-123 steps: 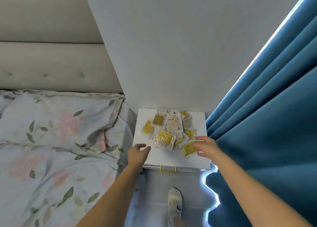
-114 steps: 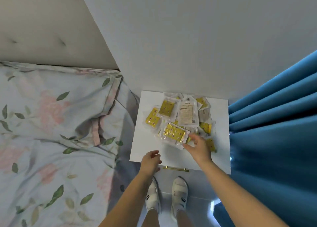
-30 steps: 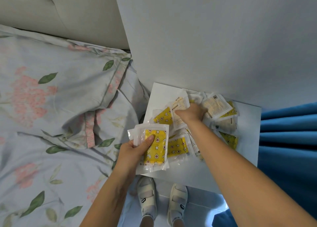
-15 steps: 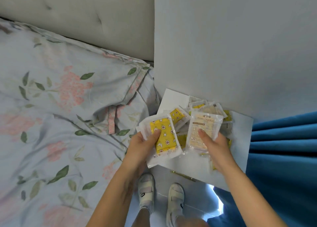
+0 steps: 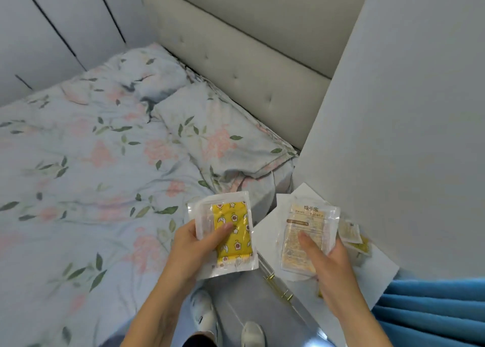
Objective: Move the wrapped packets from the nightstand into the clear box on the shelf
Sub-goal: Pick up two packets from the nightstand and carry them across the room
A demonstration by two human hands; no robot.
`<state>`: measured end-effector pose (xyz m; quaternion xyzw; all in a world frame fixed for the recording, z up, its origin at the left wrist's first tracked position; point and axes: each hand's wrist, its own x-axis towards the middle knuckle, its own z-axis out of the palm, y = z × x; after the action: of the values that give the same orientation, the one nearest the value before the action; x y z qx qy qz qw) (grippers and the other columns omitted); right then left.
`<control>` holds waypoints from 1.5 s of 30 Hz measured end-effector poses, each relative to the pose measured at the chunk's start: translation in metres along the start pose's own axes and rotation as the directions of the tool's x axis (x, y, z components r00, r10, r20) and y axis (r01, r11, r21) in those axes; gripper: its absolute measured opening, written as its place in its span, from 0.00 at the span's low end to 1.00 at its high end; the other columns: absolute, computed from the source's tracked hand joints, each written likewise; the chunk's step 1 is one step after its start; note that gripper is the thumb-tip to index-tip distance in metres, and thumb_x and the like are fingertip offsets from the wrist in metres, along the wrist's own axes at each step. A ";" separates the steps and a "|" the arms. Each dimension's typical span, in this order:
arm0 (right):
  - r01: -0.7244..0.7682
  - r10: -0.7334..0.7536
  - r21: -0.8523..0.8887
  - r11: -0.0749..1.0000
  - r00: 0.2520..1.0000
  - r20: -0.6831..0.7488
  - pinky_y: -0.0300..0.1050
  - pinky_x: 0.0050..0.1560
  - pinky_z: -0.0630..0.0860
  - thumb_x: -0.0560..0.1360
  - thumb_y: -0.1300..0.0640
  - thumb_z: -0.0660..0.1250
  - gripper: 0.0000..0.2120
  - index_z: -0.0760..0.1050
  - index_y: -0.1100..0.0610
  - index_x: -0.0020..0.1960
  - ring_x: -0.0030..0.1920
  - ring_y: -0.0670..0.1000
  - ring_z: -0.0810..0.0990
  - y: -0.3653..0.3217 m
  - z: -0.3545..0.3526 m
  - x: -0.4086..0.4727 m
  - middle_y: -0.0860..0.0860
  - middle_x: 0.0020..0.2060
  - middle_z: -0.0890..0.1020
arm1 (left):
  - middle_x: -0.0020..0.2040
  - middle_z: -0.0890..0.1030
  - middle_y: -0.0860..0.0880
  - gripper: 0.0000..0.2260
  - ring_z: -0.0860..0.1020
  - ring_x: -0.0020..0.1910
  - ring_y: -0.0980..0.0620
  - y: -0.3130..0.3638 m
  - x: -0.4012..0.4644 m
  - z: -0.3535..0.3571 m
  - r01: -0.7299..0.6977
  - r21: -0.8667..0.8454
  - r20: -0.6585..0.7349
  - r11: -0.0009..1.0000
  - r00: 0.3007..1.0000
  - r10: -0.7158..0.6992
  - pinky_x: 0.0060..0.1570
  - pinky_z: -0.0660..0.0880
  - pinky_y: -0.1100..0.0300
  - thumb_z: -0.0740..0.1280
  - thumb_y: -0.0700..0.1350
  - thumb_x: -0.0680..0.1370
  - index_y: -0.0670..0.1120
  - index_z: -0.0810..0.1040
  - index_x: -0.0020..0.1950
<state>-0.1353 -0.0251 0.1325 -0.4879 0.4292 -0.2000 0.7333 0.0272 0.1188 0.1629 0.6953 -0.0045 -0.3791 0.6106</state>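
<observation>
Head view, left hand gripping yellow packet, right hand gripping pale packet hiding others, nightstand front edge partly covered.

The left hand covered the lower left part of the yellow packet; its fingers lay hidden behind the wrapper. The right hand and the pale packet it held concealed most of the loose packets at lower right. The print on the pale packet was too blurred to read. The nightstand was largely hidden. The shoes were cut off at the bottom edge. The curtain ran off the lower right corner.
</observation>
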 end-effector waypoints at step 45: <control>0.360 0.420 -0.393 0.846 0.004 0.907 0.47 0.45 0.79 0.75 0.59 0.70 0.08 0.80 0.54 0.53 0.44 0.51 0.85 0.286 0.614 -0.638 0.51 0.44 0.86 | 0.39 0.86 0.53 0.05 0.85 0.39 0.52 -0.261 -0.660 -0.631 -0.588 -0.256 -0.931 0.767 -0.063 -0.359 0.39 0.81 0.54 0.73 0.46 0.71 0.52 0.81 0.46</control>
<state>-0.0167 0.8897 0.2514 -0.6521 -0.1707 0.3493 0.6509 -0.2260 1.0284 0.2636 0.4914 0.4968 0.3315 0.6339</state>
